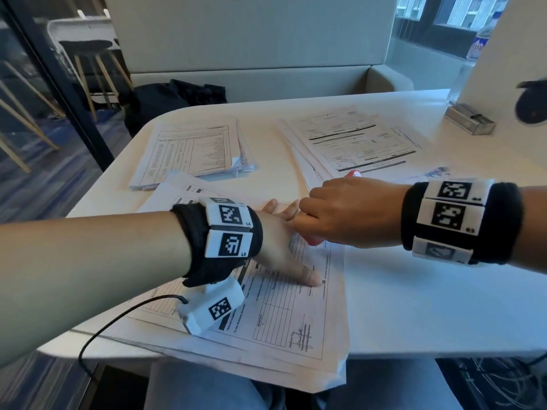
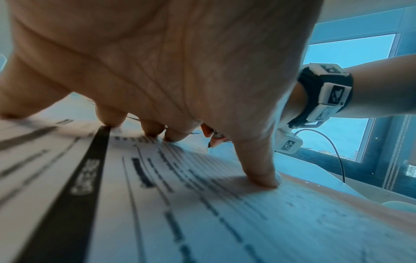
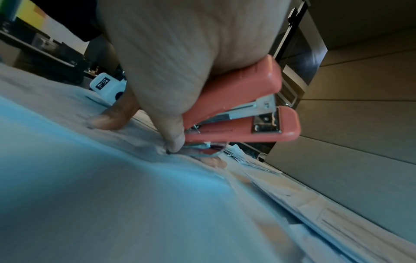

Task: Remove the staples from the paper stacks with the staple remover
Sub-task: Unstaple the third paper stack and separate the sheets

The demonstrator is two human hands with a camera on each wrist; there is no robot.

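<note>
A printed paper stack [image 1: 284,315] lies at the near table edge. My left hand [image 1: 284,250] presses flat on it with fingers spread, the thumb [image 2: 261,170] planted on the sheet [image 2: 157,195]. My right hand [image 1: 349,214] grips a coral-pink stapler-type staple remover [image 3: 238,106] just beyond the left fingers. Its metal tail end touches the paper [image 3: 112,178] near the stack's far corner. In the head view only a pink bit of the tool [image 1: 313,240] shows under the right hand. The staple itself is hidden.
Two more paper stacks lie farther back, one at the left [image 1: 192,152] and one at the right [image 1: 361,143]. A small clear box [image 1: 470,118] and a water bottle [image 1: 479,39] stand at the far right. A black bag [image 1: 165,102] sits on the bench behind.
</note>
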